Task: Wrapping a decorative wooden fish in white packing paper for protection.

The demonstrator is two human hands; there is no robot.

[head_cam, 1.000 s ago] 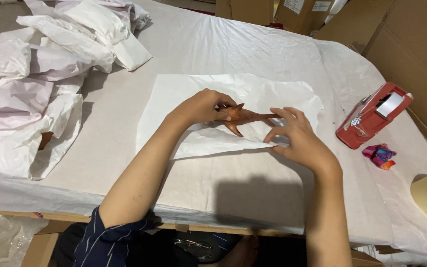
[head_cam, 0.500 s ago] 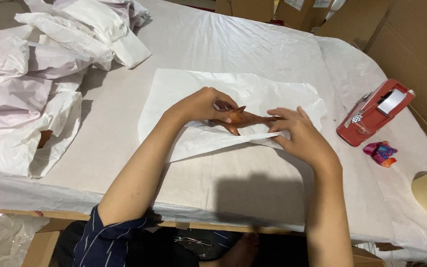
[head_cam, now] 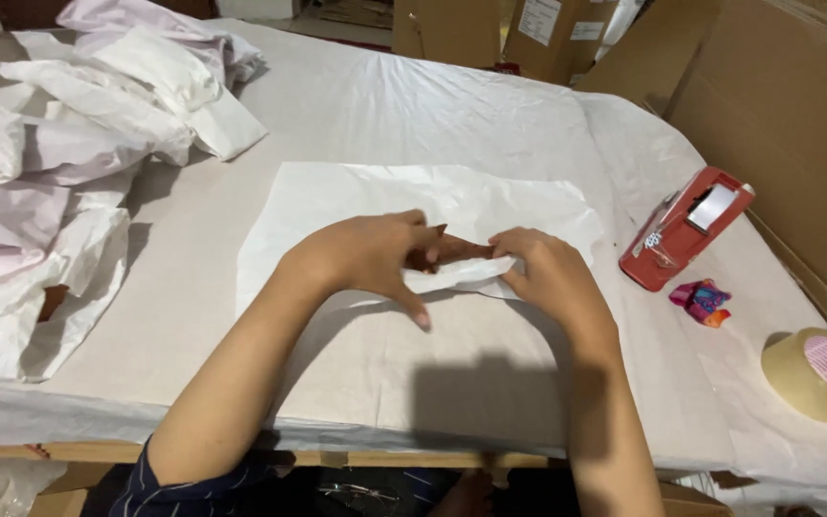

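Brown object (head_cam: 452, 251) between both hands

table (head_cam: 385, 115), white paper sheet (head_cam: 337, 196), tape dispenser (head_cam: 686, 228), tape roll (head_cam: 818, 373)

Packing room: cardboard boxes (head_cam: 777, 86), tape dispenser (head_cam: 686, 228)

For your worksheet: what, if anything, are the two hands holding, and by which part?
Both the left hand and right hand grip a small brown object by its ends, over white paper.
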